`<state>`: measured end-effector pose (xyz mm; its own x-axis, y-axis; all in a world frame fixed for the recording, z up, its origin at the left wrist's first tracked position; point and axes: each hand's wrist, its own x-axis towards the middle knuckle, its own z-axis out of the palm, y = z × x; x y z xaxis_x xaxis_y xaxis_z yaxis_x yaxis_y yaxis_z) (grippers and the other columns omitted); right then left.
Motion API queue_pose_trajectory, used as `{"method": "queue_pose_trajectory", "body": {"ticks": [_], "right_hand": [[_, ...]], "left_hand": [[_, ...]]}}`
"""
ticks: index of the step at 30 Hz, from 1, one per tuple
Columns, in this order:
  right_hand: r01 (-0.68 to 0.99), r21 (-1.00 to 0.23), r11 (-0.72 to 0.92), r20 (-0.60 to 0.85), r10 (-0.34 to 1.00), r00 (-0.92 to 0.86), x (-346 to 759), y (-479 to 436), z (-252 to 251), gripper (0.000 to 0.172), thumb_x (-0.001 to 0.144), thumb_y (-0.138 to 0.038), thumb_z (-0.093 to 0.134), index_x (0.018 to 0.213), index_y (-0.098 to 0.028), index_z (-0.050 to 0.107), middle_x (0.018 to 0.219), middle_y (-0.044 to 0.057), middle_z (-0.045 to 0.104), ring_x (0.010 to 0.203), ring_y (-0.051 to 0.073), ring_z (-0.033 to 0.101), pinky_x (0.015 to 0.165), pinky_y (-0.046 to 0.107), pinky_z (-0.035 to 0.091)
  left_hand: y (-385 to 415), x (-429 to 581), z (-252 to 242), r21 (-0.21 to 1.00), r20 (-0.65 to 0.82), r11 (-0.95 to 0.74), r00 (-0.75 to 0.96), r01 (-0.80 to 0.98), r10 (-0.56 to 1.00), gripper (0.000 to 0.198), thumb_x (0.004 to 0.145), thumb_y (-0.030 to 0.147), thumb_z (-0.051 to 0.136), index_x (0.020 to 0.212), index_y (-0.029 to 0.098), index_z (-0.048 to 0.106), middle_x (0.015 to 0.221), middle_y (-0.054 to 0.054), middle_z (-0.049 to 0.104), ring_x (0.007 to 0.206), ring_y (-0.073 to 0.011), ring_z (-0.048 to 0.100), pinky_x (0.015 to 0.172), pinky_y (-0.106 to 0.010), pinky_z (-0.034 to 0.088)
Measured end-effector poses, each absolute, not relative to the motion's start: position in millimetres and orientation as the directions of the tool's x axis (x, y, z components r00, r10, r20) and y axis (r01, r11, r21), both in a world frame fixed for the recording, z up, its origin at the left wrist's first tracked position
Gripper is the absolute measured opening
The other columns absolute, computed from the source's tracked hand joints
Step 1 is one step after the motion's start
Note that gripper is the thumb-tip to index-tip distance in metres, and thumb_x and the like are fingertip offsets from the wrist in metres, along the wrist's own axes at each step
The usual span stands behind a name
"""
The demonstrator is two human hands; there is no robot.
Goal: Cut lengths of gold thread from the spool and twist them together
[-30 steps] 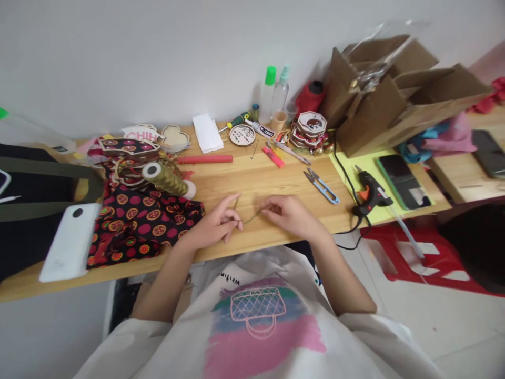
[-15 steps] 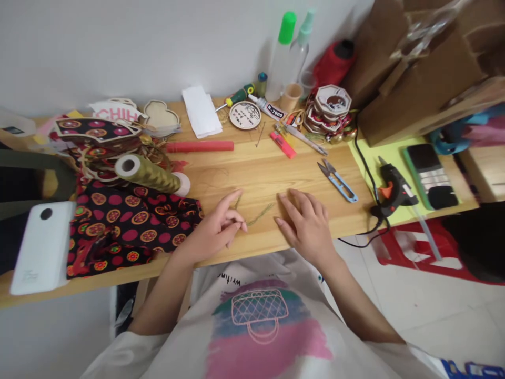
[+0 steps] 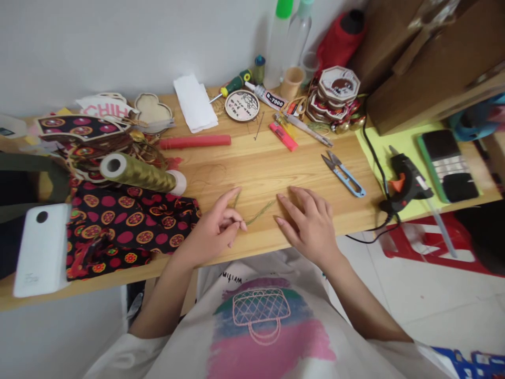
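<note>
A short length of olive-green thread (image 3: pixel 260 211) lies across the wooden table in front of me. One part of it is pinched in my left hand (image 3: pixel 221 226), between thumb and curled fingers, while the index finger stretches forward beside another bit of the thread. My right hand (image 3: pixel 310 226) rests palm down on the table with fingers spread, holding nothing, its fingertips close to the thread's loose end. Blue thread snips (image 3: pixel 345 173) lie to the right of that hand. Beyond my left hand, a spool of olive thread (image 3: pixel 138 173) leans on dark patterned fabric (image 3: pixel 130 221).
A white power bank-like device (image 3: pixel 41 250) stands at the left edge. A red stick (image 3: pixel 195 141), a B-7000 glue tube (image 3: pixel 266 96) and a pink lighter-like item (image 3: pixel 283 137) lie farther back. A glue gun (image 3: pixel 406 179) with its cable sits right, near a cardboard box (image 3: pixel 426 79).
The camera view has tilted down and shifted slightly, so the things at the back appear higher. Both hands keep nearly the same pose, the left still pinching the thread.
</note>
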<state>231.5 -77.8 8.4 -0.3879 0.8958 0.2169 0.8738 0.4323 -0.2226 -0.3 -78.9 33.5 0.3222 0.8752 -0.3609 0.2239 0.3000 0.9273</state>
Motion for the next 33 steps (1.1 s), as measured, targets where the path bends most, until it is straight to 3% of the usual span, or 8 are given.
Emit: {"method": "queue_pose_trajectory", "body": {"ticks": [33], "right_hand": [[0.841,-0.267,0.471,0.194,0.881,-0.432,231.8,-74.5,12.2,0.041,0.089,-0.038,0.049,0.126,-0.022,0.054,0.132,0.012,0.05,0.117,0.029,0.043,0.092,0.044,0.036]], "left_hand": [[-78.0,0.9,33.3,0.92,-0.382,0.328,0.294,0.216,0.876,0.066,0.079,0.015,0.052,0.14,0.018,0.027,0.077,0.001,0.061,0.056,-0.0065,0.053,0.047,-0.015,0.045]]}}
